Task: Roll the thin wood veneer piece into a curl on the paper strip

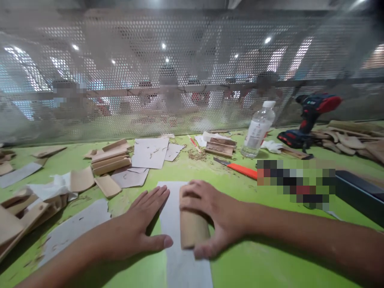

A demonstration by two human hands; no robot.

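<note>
Spanning one curved bamboo piece [192,226], pale tan, smooth and rounded side up, a right hand [220,210] holds it in a wide grip, thumb at the near end, fingers over the far, above a whitish paper strip [187,266] at the near centre of a green desk [240,264]. One left hand [136,226] lies palm down at left, fingers extended, holding nothing. Far right: one bottle [255,136], label unreadable; one cordless drill [310,116]; nearer, one orange utility knife [243,169].
</note>
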